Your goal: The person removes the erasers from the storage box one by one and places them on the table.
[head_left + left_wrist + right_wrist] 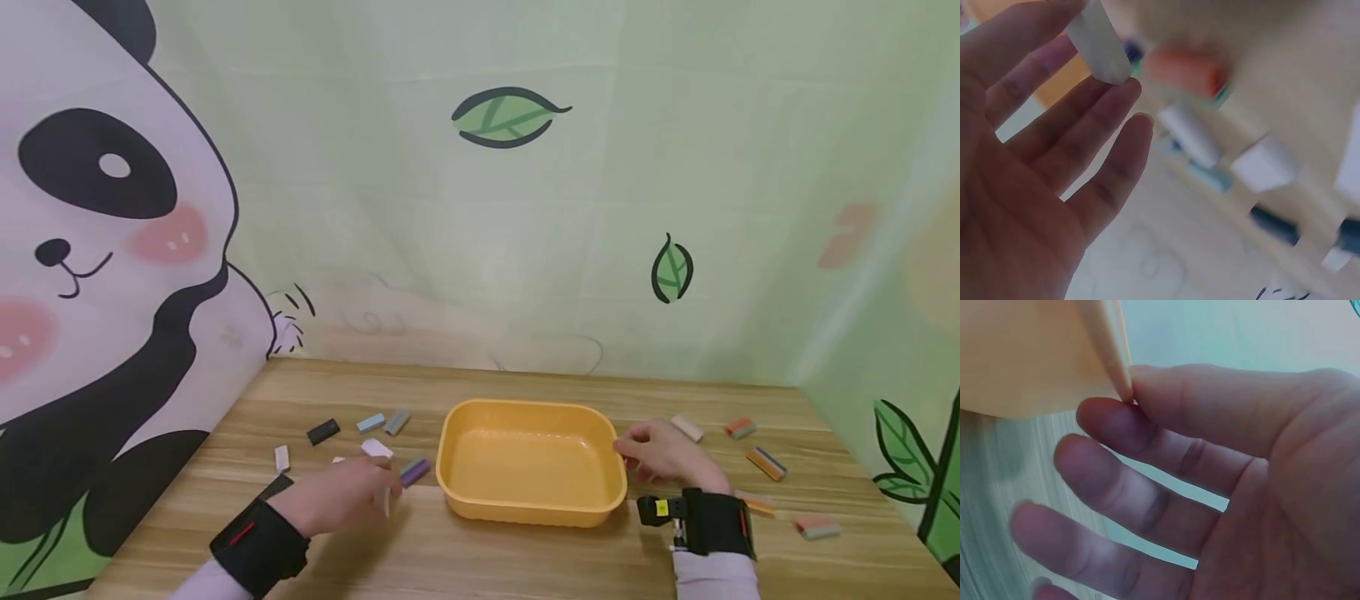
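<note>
My left hand (341, 496) is over the table, left of a yellow plastic tray (525, 512). Its thumb and fingertips pinch a small white eraser (1100, 47), which points downward in the head view. In the left wrist view, an orange-red eraser (1182, 70) lies just beyond those fingertips. On the opposite side, my right hand (667, 454) pinches the tray's right rim between thumb and index finger; the other fingers spread below the rim (1107, 344) in the right wrist view. The inside of the tray shows only its bare yellow floor.
Several erasers lie left of the tray, among them a purple one (415, 472), a black one (323, 431) and a light blue one (371, 422). More lie to the right, including an orange-and-blue one (766, 463) and a pink-and-grey one (817, 526). A printed cloth (375, 208) hangs behind the wooden table.
</note>
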Demonstrator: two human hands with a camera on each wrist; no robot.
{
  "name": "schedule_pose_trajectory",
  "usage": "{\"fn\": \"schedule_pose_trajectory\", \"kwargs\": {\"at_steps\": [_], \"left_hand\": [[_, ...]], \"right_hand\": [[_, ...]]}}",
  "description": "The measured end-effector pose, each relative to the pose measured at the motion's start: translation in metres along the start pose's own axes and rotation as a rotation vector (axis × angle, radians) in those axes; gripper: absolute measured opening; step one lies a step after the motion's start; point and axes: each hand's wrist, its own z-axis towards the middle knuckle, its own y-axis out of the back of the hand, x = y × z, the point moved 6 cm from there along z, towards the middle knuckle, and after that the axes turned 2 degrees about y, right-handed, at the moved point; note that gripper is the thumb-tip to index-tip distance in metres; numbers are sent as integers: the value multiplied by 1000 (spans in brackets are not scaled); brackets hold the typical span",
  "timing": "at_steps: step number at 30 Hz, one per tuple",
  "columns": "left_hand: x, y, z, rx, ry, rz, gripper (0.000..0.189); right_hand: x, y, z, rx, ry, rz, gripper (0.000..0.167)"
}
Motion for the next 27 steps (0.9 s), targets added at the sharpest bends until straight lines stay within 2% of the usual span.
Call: {"fn": "schedule_pose_trajectory", "kwargs": {"at_steps": [4, 9, 19, 24, 27], "left_hand": [[0, -16, -1, 24, 8, 16, 20], [-1, -25, -3, 43, 20, 24, 25], [0, -29, -4, 52, 48, 32, 30], [-2, -28, -6, 35, 55, 32, 35], [-3, -27, -8, 1, 31, 30, 40]], "right_hand": [[0, 0, 0, 0, 2, 1, 20], [1, 0, -1, 0, -1, 6, 20], [0, 1, -1, -1, -3, 11, 19], [0, 0, -1, -2, -7, 11, 19], [0, 0, -1, -1, -6, 11, 19]]}}
